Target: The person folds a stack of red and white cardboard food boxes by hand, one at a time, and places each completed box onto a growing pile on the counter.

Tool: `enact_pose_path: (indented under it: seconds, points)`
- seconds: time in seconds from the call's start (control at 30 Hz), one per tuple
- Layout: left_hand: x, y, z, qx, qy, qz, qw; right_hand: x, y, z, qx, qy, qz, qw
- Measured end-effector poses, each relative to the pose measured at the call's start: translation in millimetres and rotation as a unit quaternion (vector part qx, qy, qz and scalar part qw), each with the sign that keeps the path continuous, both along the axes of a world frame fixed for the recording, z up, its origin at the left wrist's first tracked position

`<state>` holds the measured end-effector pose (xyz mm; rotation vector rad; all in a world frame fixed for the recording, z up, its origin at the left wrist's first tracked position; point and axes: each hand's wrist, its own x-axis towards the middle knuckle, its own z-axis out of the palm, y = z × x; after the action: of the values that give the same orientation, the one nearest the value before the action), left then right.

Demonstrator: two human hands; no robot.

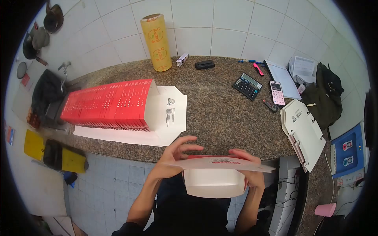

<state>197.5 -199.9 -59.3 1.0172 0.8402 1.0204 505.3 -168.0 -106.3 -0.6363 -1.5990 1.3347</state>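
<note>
White carton box (214, 181) with a red printed top sits held in front of the person's torso, just below the near edge of the granite counter (224, 114), off the surface. Left hand (172, 156) is raised at the box's left corner, wrist bent, fingers spread apart and curled over the edge of the open flap, gripping it; the thumb is hidden under the flap. Right hand (251, 170) is on the box's right side, fingers close together and wrapped around flap and wall, clamped on. Both forearms come up from the bottom of the view, elbows out. The flap lies roughly flat and juts out to the right. Cannot tell what is inside the box; the flap covers it.

On the counter, a long stack of red flat cartons (108, 104) lies on white flat sheets (167, 118) at left. A yellow film roll (156, 42) stands upright against the tiled wall. A calculator (247, 85) and a pink phone (277, 93) lie side by side at right, near but apart. More flat white cartons (302, 133) are piled at the counter's right end. A black bag (325, 98) sits behind them.
</note>
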Motion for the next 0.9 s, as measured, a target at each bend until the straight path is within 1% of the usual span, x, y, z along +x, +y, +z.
enact_pose_path:
  seconds: [0.03, 0.07, 0.13, 0.17, 0.2, 0.3, 0.33, 0.4, 0.43, 0.47, 0.5, 0.53, 0.57, 0.6, 0.63, 0.67, 0.7, 0.73, 0.77, 0.8, 0.83, 0.87, 0.9]
  points:
    - [-2, 3, -11, 0.046, 0.014, 0.014, 0.999, -1, -2, 3, -0.029, -0.001, -0.026, 0.999]
    - [-1, 2, -10, 0.047, 0.014, 0.015, 0.999, -2, -1, 4, -0.028, -0.001, -0.025, 0.999]
    - [4, -1, -9, 0.048, -0.015, 0.009, 0.999, -3, 1, 7, 0.013, -0.002, 0.001, 1.0]
    - [9, -4, -21, 0.145, 0.009, 0.038, 0.989, -10, -1, 6, -0.011, 0.023, -0.004, 1.0]
    - [10, -7, -22, 0.144, 0.007, 0.038, 0.989, -12, -3, 6, -0.013, 0.021, -0.004, 1.0]
    - [9, -10, -26, 0.13, -0.125, 0.035, 0.983, -16, -2, 0, 0.045, 0.016, 0.008, 0.999]
    - [10, -10, -27, 0.129, -0.125, 0.038, 0.983, -17, -1, -1, 0.044, 0.016, 0.011, 0.999]
    - [13, -9, -30, 0.289, -0.059, 0.061, 0.954, -23, -1, 2, 0.073, 0.012, -0.024, 0.997]
    - [13, -9, -27, 0.323, -0.027, 0.076, 0.943, -29, -4, 6, 0.073, 0.012, -0.024, 0.997]
    - [14, -11, -23, 0.323, -0.027, 0.076, 0.943, -36, -10, 11, 0.081, 0.009, -0.046, 0.996]
    - [16, -15, -19, 0.313, -0.038, 0.1, 0.944, -41, -12, 14, 0.09, 0.006, -0.067, 0.994]
    - [17, -17, -16, 0.301, -0.049, 0.125, 0.944, -40, -7, 13, 0.09, 0.006, -0.066, 0.994]
    - [14, -17, -19, 0.301, -0.05, 0.126, 0.944, -37, 1, 10, 0.17, 0.008, -0.02, 0.985]
    - [9, -16, -25, 0.342, -0.007, 0.126, 0.931, -35, 5, 8, 0.247, 0.01, 0.027, 0.969]
    - [7, -17, -27, 0.38, 0.036, 0.125, 0.916, -49, -17, 3, 0.045, 0.127, -0.083, 0.987]
    - [13, -22, -24, 0.378, 0.035, 0.127, 0.916, -64, -41, -1, -0.16, 0.235, -0.189, 0.94]
    - [25, -27, -13, 0.247, 0.015, 0.235, 0.94, -68, -37, 7, -0.211, 0.181, -0.206, 0.938]
    - [31, -30, -8, 0.111, -0.006, 0.336, 0.935, -68, -37, 7, -0.211, 0.18, -0.206, 0.939]
    - [29, -28, -7, 0.113, -0.007, 0.337, 0.935, -67, -36, 7, -0.235, 0.227, -0.203, 0.923]
    - [25, -24, -5, 0.099, 0.02, 0.338, 0.936, -68, -34, 7, -0.258, 0.274, -0.2, 0.905]
    - [20, -20, -3, 0.082, 0.048, 0.339, 0.936, -69, -33, 11, -0.259, 0.272, -0.199, 0.905]
    - [13, -17, 4, 0.081, 0.046, 0.34, 0.936, -70, -30, 17, -0.112, 0.224, -0.29, 0.924]
    - [4, -11, 15, 0.052, 0.076, 0.328, 0.94, -70, -30, 24, 0.04, 0.168, -0.37, 0.913]
